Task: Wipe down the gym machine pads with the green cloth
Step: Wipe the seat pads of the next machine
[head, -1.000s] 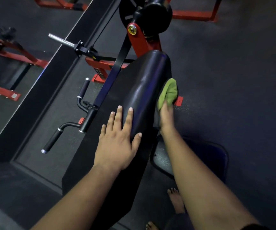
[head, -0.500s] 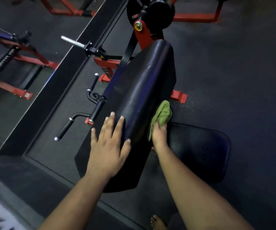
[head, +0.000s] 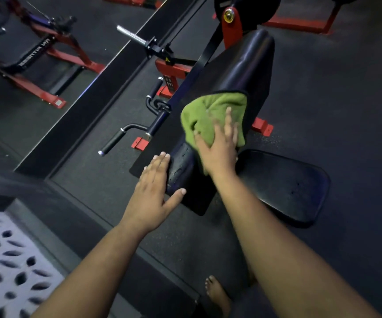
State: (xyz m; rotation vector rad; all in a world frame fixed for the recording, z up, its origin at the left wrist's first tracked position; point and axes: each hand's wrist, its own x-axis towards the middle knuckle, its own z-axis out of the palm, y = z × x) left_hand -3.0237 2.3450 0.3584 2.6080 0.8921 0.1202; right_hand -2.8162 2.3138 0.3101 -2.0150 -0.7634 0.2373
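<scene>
Right hand, fingers spread, presses the green cloth flat on the lower half of the tilted back pad; the palm hides part of the cloth. Left hand, open and flat, rests on the pad's near left edge. The seat pad lies right of the back pad. White lettering on a machine far left of it is unreadable.
</scene>
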